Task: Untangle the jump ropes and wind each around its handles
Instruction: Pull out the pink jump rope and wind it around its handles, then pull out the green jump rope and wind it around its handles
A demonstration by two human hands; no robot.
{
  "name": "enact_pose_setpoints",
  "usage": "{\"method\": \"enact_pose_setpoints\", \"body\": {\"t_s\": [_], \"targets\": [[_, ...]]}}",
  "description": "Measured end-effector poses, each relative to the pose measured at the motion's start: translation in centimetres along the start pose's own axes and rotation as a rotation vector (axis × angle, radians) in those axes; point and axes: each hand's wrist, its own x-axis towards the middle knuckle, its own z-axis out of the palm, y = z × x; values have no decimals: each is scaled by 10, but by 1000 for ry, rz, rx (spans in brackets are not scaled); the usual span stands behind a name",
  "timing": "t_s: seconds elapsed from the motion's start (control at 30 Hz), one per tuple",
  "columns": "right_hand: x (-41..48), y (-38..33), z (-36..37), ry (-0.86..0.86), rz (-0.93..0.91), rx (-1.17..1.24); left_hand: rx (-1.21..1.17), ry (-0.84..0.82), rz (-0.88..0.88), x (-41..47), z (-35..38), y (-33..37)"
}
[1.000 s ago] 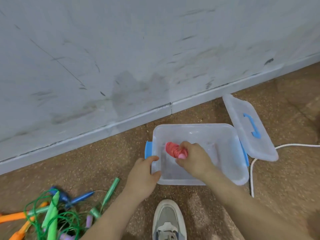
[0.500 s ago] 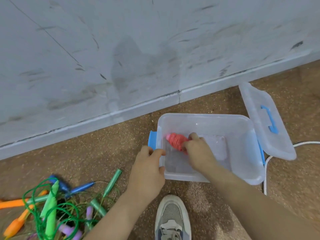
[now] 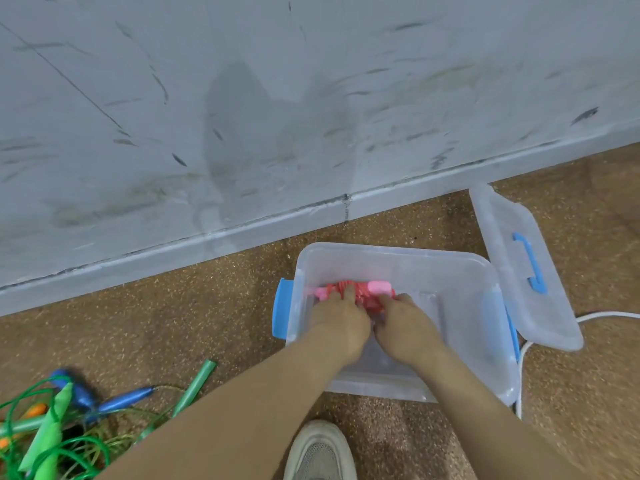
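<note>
A wound pink jump rope (image 3: 362,292) with pink handles lies low inside the clear plastic bin (image 3: 398,253), near its left wall. Both hands reach into the bin. My left hand (image 3: 341,322) rests its fingers on top of the bundle's left part. My right hand (image 3: 407,329) holds the bundle's right part, and its fingers hide that side. A tangle of jump ropes (image 3: 65,441) with green, blue and orange handles lies on the floor at the lower left, apart from both hands.
The bin's clear lid (image 3: 512,271) with a blue handle hangs open on the right side. A white cable (image 3: 602,317) runs along the floor behind it. My shoe (image 3: 318,452) stands just before the bin. A grey wall (image 3: 311,116) rises close behind.
My left hand left the bin's rim and went inside onto the pink bundle. The bundle moved lower and toward the bin's far left side.
</note>
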Motion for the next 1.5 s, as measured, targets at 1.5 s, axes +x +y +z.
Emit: {"method": "enact_pose_setpoints", "body": {"t_s": [1.5], "targets": [[-86, -294, 142, -369, -323, 468, -1830, 649, -282, -247, 175, -251]]}}
